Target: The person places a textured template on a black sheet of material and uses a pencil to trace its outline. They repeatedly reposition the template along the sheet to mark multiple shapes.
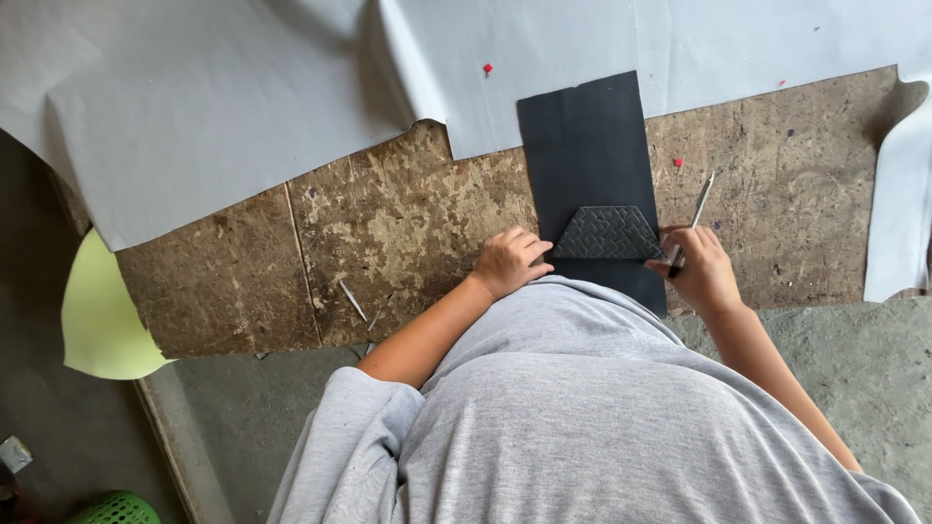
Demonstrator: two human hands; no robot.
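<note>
A dark rectangular sheet (585, 146) lies on a worn wooden board (388, 243). On its near end sits a dark woven-pattern trapezoid piece (608, 234). My left hand (509, 262) rests with curled fingers on the left edge of that piece and the sheet. My right hand (697, 267) grips a slim silver pen-like tool (695, 218), its tip at the trapezoid's right corner. My grey shirt hides the sheet's near end.
Large pale grey sheets (214, 97) cover the board's far side, with another (898, 204) at the right. A light green sheet (97, 311) curls at the left edge. A green basket (116, 508) stands at bottom left. Small scraps (354, 301) lie on the board.
</note>
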